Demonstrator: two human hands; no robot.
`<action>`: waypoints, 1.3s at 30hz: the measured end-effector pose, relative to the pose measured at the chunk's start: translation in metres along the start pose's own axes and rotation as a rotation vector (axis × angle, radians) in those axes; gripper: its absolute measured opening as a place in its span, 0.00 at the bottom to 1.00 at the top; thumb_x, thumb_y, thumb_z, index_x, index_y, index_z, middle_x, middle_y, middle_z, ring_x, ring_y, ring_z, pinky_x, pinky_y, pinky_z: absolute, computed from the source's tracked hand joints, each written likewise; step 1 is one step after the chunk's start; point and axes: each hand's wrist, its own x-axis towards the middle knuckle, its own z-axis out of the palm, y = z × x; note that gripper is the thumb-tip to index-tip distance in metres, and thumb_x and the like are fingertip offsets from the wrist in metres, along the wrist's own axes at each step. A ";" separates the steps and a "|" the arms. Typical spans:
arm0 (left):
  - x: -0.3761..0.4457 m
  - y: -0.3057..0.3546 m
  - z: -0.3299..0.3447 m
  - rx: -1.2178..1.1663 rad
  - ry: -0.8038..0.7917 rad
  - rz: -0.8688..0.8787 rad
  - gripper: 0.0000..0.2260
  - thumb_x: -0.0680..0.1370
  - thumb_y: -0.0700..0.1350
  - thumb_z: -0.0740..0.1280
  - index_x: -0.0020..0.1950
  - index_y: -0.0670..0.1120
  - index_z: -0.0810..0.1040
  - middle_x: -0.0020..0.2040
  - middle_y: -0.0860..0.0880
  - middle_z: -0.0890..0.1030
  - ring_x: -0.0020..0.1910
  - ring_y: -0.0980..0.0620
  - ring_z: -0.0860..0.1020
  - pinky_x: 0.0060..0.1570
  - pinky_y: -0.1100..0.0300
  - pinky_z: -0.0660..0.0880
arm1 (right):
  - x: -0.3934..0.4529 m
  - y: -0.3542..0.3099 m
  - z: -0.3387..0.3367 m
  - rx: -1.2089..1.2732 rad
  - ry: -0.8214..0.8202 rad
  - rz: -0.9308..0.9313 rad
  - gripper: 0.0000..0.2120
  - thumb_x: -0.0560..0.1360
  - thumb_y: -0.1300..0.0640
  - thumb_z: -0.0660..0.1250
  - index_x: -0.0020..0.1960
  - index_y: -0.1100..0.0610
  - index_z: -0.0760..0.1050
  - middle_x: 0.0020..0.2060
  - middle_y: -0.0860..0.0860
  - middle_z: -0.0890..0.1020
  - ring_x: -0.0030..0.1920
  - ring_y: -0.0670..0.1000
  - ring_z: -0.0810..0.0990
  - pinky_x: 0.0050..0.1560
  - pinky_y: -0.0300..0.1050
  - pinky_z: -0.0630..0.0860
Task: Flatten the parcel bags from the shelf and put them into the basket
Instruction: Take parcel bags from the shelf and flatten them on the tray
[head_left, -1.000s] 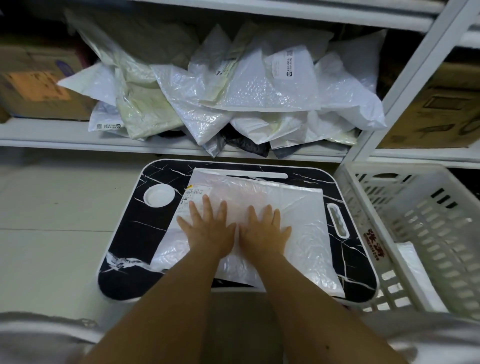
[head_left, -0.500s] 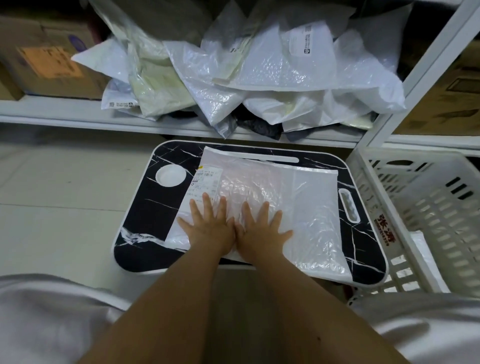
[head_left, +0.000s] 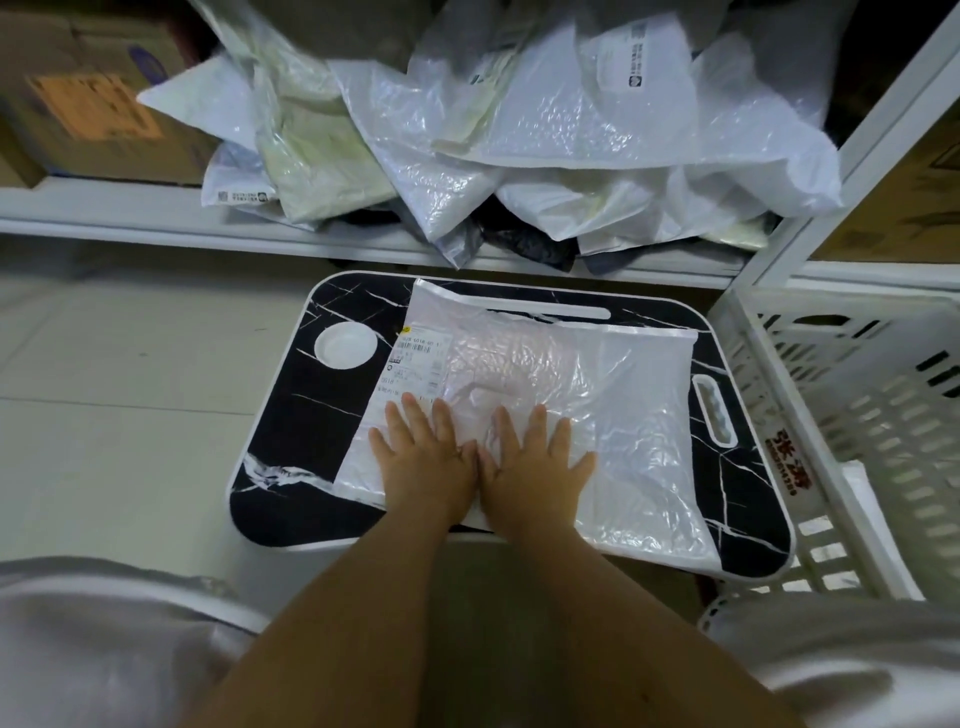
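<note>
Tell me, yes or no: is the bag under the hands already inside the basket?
No. The parcel bag lies flat on the black tray, pressed by both hands, beside the basket.

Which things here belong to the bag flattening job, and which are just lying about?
Job: bag under left hand and right hand; bag pile; shelf; basket; tray.
Lying about: cardboard box.

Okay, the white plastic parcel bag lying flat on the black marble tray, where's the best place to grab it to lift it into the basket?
Probably the right edge of the white plastic parcel bag, taken from the right with the right hand: its lower right corner overhangs the black marble tray, nearest the white slotted basket.
</note>
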 end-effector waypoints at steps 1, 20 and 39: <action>0.001 0.002 -0.006 0.051 0.036 -0.009 0.29 0.81 0.60 0.43 0.78 0.45 0.49 0.76 0.36 0.53 0.75 0.35 0.52 0.72 0.38 0.51 | 0.002 0.002 -0.004 -0.004 0.030 -0.007 0.29 0.79 0.34 0.42 0.77 0.42 0.44 0.78 0.54 0.52 0.76 0.62 0.51 0.69 0.68 0.54; 0.040 0.026 -0.005 0.069 0.014 0.129 0.32 0.76 0.68 0.37 0.76 0.57 0.33 0.77 0.46 0.34 0.75 0.36 0.34 0.69 0.30 0.43 | 0.026 0.071 -0.012 0.014 -0.026 0.110 0.34 0.74 0.28 0.35 0.75 0.38 0.33 0.78 0.51 0.36 0.76 0.66 0.36 0.68 0.76 0.45; 0.116 0.019 -0.034 0.120 0.087 0.188 0.25 0.80 0.62 0.37 0.76 0.62 0.35 0.78 0.49 0.36 0.75 0.38 0.35 0.69 0.30 0.41 | 0.119 0.029 -0.031 -0.035 -0.020 -0.113 0.30 0.77 0.31 0.39 0.76 0.37 0.38 0.79 0.50 0.41 0.76 0.65 0.37 0.69 0.75 0.42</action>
